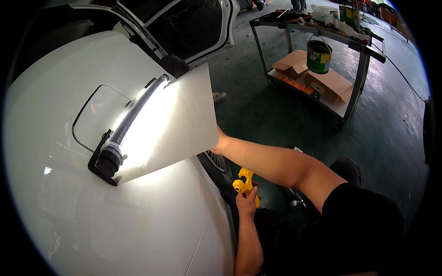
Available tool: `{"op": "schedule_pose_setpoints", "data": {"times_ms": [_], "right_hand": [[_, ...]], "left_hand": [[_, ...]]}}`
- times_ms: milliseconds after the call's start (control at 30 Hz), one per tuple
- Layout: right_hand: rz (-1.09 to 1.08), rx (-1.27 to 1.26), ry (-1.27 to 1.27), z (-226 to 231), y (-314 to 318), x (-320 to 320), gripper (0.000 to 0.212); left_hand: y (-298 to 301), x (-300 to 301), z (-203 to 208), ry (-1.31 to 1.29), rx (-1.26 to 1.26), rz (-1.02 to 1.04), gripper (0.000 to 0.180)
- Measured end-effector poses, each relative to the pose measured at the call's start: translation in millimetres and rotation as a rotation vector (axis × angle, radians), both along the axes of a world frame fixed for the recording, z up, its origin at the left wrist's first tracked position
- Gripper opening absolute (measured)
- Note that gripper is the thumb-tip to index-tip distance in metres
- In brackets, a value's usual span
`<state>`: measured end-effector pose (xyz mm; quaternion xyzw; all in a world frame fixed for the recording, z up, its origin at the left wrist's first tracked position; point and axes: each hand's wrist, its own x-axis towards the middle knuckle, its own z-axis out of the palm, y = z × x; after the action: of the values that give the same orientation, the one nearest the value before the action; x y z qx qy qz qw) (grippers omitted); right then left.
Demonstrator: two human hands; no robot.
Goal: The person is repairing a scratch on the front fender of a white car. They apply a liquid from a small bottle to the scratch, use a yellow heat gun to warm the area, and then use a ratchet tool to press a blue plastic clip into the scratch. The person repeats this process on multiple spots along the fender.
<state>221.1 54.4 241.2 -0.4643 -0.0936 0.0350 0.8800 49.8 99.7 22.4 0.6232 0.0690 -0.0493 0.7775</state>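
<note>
A bright tube lamp (138,112) on a black bracket lies along one side of a flat pale panel (189,115). Both stand over the white car body (152,221), near the fuel door (99,110). My right hand (222,140) grips the panel's near right edge; most of its fingers are hidden behind the sheet. Lower down, beside the car's wheel (215,161), my left hand (247,202) is closed round a yellow tool (245,181) with a rounded head and a dark part. Its exact kind is unclear.
A wheeled cart (317,30) stands at the far right, cluttered on top, with a paint can (318,56) hung from it and cardboard boxes (329,83) below. An open car door (189,32) stands at the back. A small metal tool (297,198) lies on the green floor.
</note>
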Motion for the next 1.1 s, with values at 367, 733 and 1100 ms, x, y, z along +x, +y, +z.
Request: {"op": "schedule_pose_setpoints", "data": {"times_ms": [367, 733, 1100], "right_hand": [[-0.006, -0.004, 0.044, 4.5, -0.3, -4.3, 0.015], [-0.024, 0.036, 0.016, 3.5, 7.6, -5.1, 0.015], [-0.031, -0.014, 0.015, 3.7, 4.8, -2.0, 0.015]], "left_hand": [[0.5, 1.2, -0.3, 0.007, 0.006, -0.014, 0.025], [0.7, -1.9, 6.8, 0.022, 0.034, 0.018, 0.026], [-2.2, -0.1, 4.1, 0.009, 0.032, -0.003, 0.027]]}}
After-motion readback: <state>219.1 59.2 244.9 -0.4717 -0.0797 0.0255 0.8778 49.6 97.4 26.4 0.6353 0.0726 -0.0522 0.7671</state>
